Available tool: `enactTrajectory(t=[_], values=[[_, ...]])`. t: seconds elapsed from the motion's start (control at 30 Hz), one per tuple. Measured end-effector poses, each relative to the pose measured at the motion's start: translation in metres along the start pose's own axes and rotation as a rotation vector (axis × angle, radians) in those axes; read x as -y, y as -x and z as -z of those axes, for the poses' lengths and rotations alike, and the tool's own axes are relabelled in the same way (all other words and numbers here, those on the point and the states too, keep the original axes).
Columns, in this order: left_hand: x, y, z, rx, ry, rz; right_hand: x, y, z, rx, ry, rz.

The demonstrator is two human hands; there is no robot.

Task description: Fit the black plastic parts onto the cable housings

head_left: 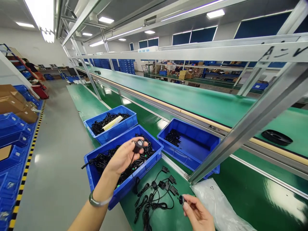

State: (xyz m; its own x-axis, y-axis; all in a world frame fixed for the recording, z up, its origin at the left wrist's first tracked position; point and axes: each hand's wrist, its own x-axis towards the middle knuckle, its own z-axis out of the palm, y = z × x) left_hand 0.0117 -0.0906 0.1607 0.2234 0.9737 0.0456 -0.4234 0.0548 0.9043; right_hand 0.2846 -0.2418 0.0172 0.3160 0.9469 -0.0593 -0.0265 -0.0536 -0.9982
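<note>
My left hand (124, 156) is raised over a blue bin (96, 175) full of black cables, fingers pinched on a small round black part (139, 144) whose thin cable hangs down. My right hand (197, 213) is low at the bench's front, fingers closed on another small round black part (181, 200). Between the hands, several black cables with plugs (154, 195) lie bundled on the green bench. A bracelet circles my left wrist.
A second blue bin (109, 123) of cables lies behind the first, and a third (192, 144) with a few black parts lies to the right. A slanted metal post (240, 131) meets the bench beside a clear plastic bag (218, 205). A green conveyor (192, 99) runs behind.
</note>
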Motion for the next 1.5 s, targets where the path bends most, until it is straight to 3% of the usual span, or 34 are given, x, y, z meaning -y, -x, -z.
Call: enactTrajectory(t=[0.17,0.27,0.37,0.6,0.83,1.07,1.33,1.5], values=[[0.044,0.062,-0.036,0.140,-0.106,0.239,0.065,0.001,-0.014,0.102,0.129,0.433],[0.069,0.087,-0.050,0.129,-0.058,0.318,0.083,0.007,-0.017,0.137,0.209,0.629],[0.085,0.101,-0.060,0.131,-0.059,0.312,0.088,0.015,-0.016,0.174,0.278,0.704],[0.095,0.107,-0.072,0.187,-0.191,0.256,0.086,0.026,-0.005,0.248,0.448,0.780],[0.095,0.110,-0.067,0.173,-0.309,0.242,0.083,0.025,-0.004,0.303,0.558,0.792],[0.097,0.114,-0.062,0.197,-0.272,0.288,0.090,0.026,-0.001,0.380,0.613,0.766],[0.100,0.116,-0.065,0.218,-0.275,0.258,0.089,0.027,0.000,0.384,0.656,0.768],[0.101,0.115,-0.066,0.187,-0.391,0.212,0.075,0.022,-0.008,0.234,0.820,0.841]])
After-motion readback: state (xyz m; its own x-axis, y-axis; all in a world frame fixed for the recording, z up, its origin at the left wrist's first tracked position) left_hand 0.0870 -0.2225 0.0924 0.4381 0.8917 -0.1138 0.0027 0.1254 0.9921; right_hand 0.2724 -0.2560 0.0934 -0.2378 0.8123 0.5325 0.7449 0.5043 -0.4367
